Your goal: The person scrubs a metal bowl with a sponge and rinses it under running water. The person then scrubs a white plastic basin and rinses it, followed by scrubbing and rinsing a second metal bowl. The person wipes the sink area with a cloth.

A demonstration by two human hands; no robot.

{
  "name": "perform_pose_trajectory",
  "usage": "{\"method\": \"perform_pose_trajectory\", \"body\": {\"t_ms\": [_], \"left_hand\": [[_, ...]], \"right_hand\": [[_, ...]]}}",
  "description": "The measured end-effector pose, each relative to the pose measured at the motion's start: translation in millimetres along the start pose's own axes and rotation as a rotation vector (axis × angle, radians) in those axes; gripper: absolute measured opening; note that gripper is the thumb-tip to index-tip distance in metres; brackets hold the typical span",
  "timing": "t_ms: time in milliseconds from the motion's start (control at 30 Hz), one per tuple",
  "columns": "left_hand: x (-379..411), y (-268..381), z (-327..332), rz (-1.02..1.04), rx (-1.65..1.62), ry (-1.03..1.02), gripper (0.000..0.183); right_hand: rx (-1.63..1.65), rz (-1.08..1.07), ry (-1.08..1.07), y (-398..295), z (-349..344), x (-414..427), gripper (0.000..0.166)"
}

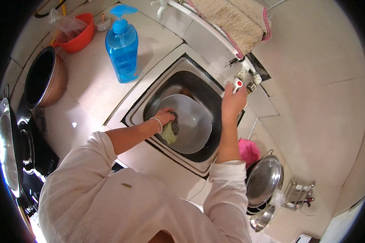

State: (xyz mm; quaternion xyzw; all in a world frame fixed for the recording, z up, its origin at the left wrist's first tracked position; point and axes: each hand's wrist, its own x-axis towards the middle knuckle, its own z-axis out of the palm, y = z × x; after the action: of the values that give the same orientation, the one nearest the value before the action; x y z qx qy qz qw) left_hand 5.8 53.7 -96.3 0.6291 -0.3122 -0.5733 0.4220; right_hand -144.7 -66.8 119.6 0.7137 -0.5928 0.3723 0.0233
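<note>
A translucent plastic basin (pixel 194 127) sits in the stainless-steel sink (pixel 133 117). Inside the basin's left part, my left hand (pixel 165 116), with a bracelet at the wrist, grips a dark mesh scouring pad (pixel 175 124). Pale green cloth-like material (pixel 168 134) hangs below the fingers against the pad. At the sink's right rim, my right hand (pixel 233 101) holds the white tap handle (pixel 238 84), which has a red centre. The tap spout is mostly hidden by this hand. Behind the basin, a brown brush-like thing (pixel 187 92) shows partly.
A blue pump bottle (pixel 122 54) stands left of the sink, beyond it a brown pot (pixel 53 80) and a red plastic basin (pixel 79 36). A beige towel (pixel 237 24) hangs over a pipe. Right are a pink cloth (pixel 248 151), a metal lid (pixel 264 182) and a metal bowl (pixel 263 219).
</note>
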Motion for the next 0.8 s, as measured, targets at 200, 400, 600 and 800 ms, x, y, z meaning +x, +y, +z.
{"method": "perform_pose_trajectory", "body": {"t_ms": [200,400,600,800], "left_hand": [[-23,41,-2,-0.237,-0.177,-0.046,0.041],[3,19,-1,-0.242,-0.144,-0.049,0.038],[25,24,-1,-0.292,0.059,0.030,0.033],[42,56,17,-0.443,-0.265,0.264,0.042]], "right_hand": [[0.381,0.195,-0.451,26,-24,16,0.027],[0.429,0.180,-0.857,23,-48,54,0.037],[0.062,-0.211,-0.148,35,-42,13,0.040],[-0.010,-0.127,-0.409,99,-3,-155,0.037]]}}
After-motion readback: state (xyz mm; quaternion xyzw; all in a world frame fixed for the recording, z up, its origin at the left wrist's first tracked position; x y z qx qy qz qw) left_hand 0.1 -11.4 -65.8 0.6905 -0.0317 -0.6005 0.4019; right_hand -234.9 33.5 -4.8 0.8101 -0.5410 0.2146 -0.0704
